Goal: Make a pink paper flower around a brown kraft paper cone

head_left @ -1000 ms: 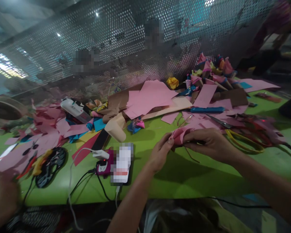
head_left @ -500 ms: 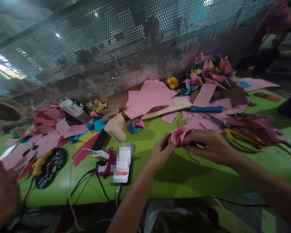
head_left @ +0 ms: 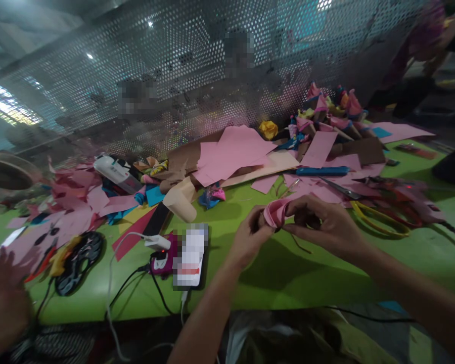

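Observation:
My left hand (head_left: pixel 249 236) and my right hand (head_left: pixel 323 224) meet over the green table (head_left: pixel 288 273) and both pinch a rolled piece of pink paper (head_left: pixel 275 212). The paper curls between the fingertips of both hands, just above the tabletop. A thin stick or wire hangs below it toward the table. Loose pink sheets (head_left: pixel 231 151) lie just beyond the hands.
A phone (head_left: pixel 191 255) on a charger with white and black cables lies left of my hands. Blue-handled scissors (head_left: pixel 322 172), a glue gun (head_left: pixel 116 172), a cardboard roll (head_left: pixel 180 199), yellow rings (head_left: pixel 382 222) and finished paper flowers (head_left: pixel 326 114) lie among scraps. Another person's hand (head_left: pixel 3 298) is at lower left. A perforated metal screen (head_left: pixel 174 76) backs the table.
My hands have turned the pink paper, curling it tighter, and my right fingers have lifted slightly over it. The other person's hand at lower left has shifted.

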Available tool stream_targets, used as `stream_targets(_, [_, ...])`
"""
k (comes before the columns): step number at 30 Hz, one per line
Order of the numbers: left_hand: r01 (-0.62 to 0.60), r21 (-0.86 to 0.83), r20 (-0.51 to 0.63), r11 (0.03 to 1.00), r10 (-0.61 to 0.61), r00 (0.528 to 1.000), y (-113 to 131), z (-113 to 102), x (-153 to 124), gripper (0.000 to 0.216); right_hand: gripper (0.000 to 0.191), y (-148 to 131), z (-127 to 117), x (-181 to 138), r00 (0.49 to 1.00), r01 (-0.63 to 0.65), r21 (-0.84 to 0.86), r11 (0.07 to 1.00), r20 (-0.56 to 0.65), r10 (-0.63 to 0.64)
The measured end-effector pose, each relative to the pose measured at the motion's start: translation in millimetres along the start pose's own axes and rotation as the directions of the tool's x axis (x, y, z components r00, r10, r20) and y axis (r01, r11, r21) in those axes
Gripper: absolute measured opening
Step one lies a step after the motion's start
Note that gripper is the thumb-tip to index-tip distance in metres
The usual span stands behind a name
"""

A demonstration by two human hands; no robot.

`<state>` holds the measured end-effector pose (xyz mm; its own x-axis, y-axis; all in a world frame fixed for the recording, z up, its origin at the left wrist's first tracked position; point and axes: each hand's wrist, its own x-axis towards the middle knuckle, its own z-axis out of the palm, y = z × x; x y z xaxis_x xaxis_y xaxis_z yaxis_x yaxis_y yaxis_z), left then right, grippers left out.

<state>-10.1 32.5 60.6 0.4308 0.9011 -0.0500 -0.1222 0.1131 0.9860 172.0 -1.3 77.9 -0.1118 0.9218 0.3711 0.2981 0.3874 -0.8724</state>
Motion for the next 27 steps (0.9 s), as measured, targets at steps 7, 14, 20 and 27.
stream_targets(7, [0.004, 0.033, -0.015, 0.999, -0.004, 1.0, 5, 2, 0, 0.035, 0.024, -4, 0, 3, 0.988, -0.09, -0.022, 0.996, 0.126, 0.092])
stream_targets(14, [-0.007, 0.01, 0.048, 1.0, 0.007, 0.999, 4, 1, 1, 0.035, 0.033, 1, -1, 7, 0.977, -0.106, -0.083, 0.991, 0.178, 0.119])
stream_targets(20, [0.05, 0.002, 0.035, 0.999, -0.05, 0.998, 4, 1, -2, 0.033, 0.034, -2, -4, 11, 0.973, -0.036, -0.087, 0.996, 0.225, 0.054])
stream_targets(27, [0.176, -0.056, 0.003, 0.983, -0.177, 0.984, -3, -1, -3, 0.043, 0.034, -4, -11, 16, 0.94, -0.009, -0.102, 0.995, 0.338, 0.043])
